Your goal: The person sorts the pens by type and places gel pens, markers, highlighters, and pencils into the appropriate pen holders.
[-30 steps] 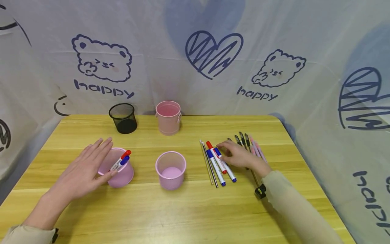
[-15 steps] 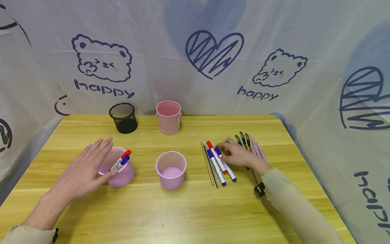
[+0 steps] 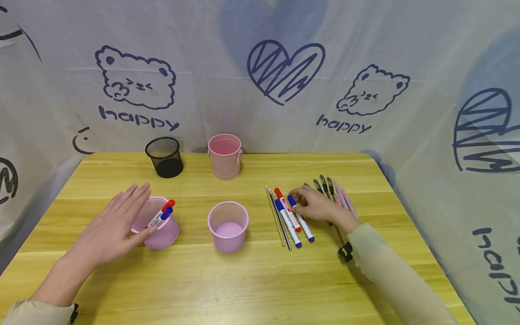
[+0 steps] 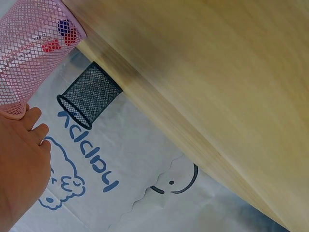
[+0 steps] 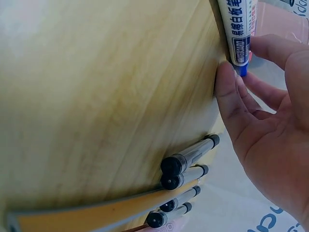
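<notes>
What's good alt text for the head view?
The right hand pinches a blue-tipped marker on a table; the left hand touches a pink cup holding two markers. Nearby: pens, another pink cup, a black cup and a bucket.

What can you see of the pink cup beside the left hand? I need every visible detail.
The pink cup is round and open-topped, with a smooth rim and a wall that the left wrist view shows as mesh. It stands upright on the table, left of a second pink cup. A red-capped marker and a blue-capped marker lean toward its right side. The left hand, fingers extended, hides part of its left side and appears to touch the rim.
</notes>
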Demonstrator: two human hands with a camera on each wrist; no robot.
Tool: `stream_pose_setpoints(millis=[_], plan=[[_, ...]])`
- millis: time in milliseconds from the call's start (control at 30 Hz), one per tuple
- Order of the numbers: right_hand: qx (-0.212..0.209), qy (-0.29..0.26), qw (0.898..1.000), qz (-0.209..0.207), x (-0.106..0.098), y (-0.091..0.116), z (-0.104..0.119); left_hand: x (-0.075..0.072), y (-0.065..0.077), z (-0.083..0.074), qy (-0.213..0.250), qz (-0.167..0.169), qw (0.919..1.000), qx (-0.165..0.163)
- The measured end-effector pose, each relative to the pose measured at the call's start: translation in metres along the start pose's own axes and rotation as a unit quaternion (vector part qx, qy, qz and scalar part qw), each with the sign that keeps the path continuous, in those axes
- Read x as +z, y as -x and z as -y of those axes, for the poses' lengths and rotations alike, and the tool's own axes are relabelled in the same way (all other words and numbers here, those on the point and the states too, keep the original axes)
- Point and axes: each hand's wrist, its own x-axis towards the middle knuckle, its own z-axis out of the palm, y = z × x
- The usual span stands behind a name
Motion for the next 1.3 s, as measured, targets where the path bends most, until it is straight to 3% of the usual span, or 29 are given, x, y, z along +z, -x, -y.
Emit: stream_pose_setpoints(millis=[467, 1133, 1300], plan=[[0.021, -0.031, 0.999, -0.024, 0.0001, -0.0005, -0.0009, -0.0002, -0.0006, -0.0016, -0.002, 0.001, 1.0000, 0.001], [0.005, -0.102, 0.992, -0.068, 0.0013, 0.0056, -0.0022, 0.0016, 0.0006, 0.0001, -0.003, -0.007, 0.9999, 0.007], [0.000, -0.097, 0.992, -0.087, -0.0001, 0.0083, 0.0025, 0.0018, 0.0004, 0.0003, -0.002, -0.009, 0.9999, 0.009]])
